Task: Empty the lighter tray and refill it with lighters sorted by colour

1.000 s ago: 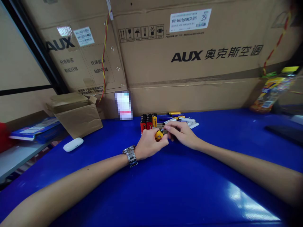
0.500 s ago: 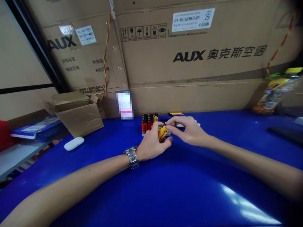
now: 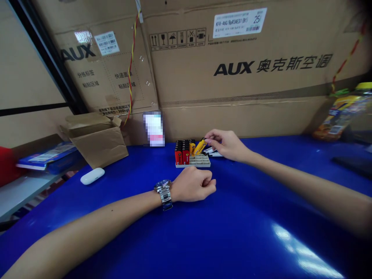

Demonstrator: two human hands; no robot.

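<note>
A yellow lighter (image 3: 200,146) is pinched at its black top by my right hand (image 3: 228,144), tilted over a pale tray (image 3: 200,160) divided into small cells. Red lighters (image 3: 182,155) stand upright in rows on the tray's left side, beside a standing yellow lighter (image 3: 192,148). In front of the tray, my left hand (image 3: 194,184) is closed with its fingers curled, and I see nothing in it. White lighters (image 3: 213,152) lie to the right of the tray, partly hidden by my right hand.
Large cardboard boxes (image 3: 186,85) wall off the back of the blue table (image 3: 186,232). To the left are an open brown box (image 3: 99,143), a white oval case (image 3: 92,176) and a blurred-out phone (image 3: 154,129). A yellow-capped bottle (image 3: 337,116) stands at the right.
My left hand has let go of the yellow lighter and drawn back towards me. My right hand has moved slightly up and back, carrying the lighter over the tray.
</note>
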